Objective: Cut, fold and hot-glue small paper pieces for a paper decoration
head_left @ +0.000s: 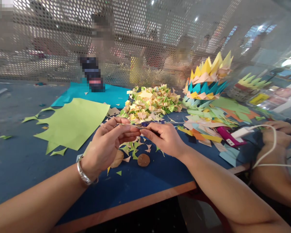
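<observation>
Purplish implement (145,124) — in right hand (169,138).

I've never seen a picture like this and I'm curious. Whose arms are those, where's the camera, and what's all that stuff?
There's no machine here, just a person's two bare hands. The camera is worn on that person's head, looking forward and down. The right hand holds a thin tool with a dark blue part; I can't tell exactly what it is. The left hand, with a bracelet at its wrist, is close to the tool's end. On the blue table lie green paper, bright blue paper, a heap of small paper pieces and a spiky paper stack. Another person's arm shows at the right.
</observation>
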Demonstrator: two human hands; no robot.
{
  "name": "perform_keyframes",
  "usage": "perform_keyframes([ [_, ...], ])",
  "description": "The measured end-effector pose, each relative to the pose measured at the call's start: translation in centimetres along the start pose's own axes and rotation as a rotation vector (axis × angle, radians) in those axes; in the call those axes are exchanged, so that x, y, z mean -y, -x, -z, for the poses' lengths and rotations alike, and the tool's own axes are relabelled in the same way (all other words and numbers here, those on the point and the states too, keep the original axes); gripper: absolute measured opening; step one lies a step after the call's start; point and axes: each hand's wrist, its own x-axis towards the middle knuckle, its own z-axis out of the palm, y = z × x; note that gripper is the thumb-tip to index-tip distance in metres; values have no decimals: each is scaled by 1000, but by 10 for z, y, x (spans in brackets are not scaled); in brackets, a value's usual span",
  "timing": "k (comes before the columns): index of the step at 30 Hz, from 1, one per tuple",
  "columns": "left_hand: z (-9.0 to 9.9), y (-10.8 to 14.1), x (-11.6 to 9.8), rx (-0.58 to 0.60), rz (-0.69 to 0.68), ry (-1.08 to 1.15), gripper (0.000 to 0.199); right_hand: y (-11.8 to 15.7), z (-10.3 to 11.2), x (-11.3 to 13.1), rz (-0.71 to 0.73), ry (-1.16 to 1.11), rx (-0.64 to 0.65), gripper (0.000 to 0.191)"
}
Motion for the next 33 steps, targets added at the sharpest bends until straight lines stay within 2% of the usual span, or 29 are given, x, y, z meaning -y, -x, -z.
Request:
perform_keyframes([
  [15,1,1,0,19,5,-49,12,1,1,0,4,8,-10,42],
  [33,2,2,6,10,-116,-150,14,1,1,0,-4,-17,14,43],
])
